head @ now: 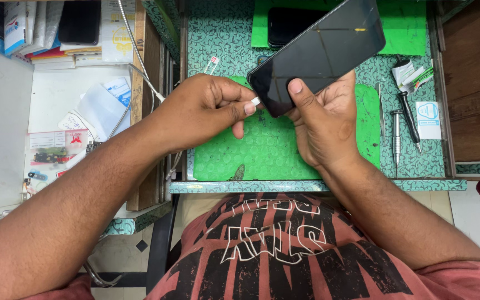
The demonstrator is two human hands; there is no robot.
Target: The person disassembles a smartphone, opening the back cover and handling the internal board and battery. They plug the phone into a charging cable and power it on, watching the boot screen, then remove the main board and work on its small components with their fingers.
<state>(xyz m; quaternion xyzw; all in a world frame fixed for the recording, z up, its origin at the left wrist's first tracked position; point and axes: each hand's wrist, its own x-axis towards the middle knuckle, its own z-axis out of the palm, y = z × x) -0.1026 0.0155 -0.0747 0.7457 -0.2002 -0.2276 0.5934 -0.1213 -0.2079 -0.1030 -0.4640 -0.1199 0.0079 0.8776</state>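
Two hands: right hand grips phone; left hand pinches white plug.

our left hand reaches in from the lower left, forearm bare, thumb and forefinger pinched shut in a fine grip. our right hand comes up from the lower right, palm cupped, fingers curled, thumb pressed flat on top.

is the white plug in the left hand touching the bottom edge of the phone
Touching. The head view shows the white plug, pinched by the left hand, meeting the edge of the black phone held by the right hand, no gap visible.
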